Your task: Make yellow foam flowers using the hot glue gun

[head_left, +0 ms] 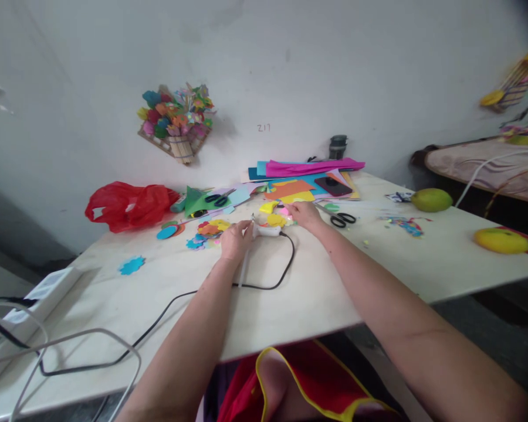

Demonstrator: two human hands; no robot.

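A white glue gun (269, 231) lies on its side on the table, its nozzle pointing away from me and a clear glue stick (244, 271) protruding toward me. My left hand (236, 241) is closed at the gun's barrel, thumb and fingertips against it. To the right, my right hand (305, 215) reaches among the small cut-outs with its fingers pinched together. A pink piece (284, 211) shows at its fingertips; whether they grip it is too small to tell. Yellow flower cut-outs (276, 220) lie between the hands, and orange and yellow ones (213, 227) sit left of the gun.
Black-handled scissors (343, 220) lie right of my right hand, another pair (219, 198) at the back left. Behind are coloured sheets (290, 189) and a phone (333, 186). A red plastic bag (129, 205) stands left. The black cord (167, 308) crosses to a power strip (44, 299).
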